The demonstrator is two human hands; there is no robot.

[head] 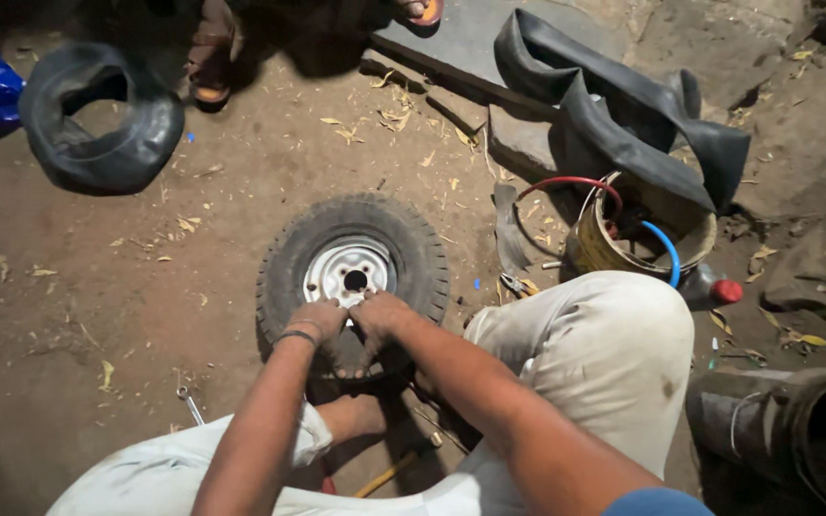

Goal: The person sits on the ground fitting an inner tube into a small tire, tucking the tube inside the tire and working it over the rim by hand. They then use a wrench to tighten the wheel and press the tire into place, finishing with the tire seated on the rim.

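On dirt ground, 2 hands, left (315, 320) and right (380, 313), grasping small tyre (289, 250).

Left hand (315, 320) and right hand (380, 315) press side by side on the small tyre (284, 277) lying on dirt.
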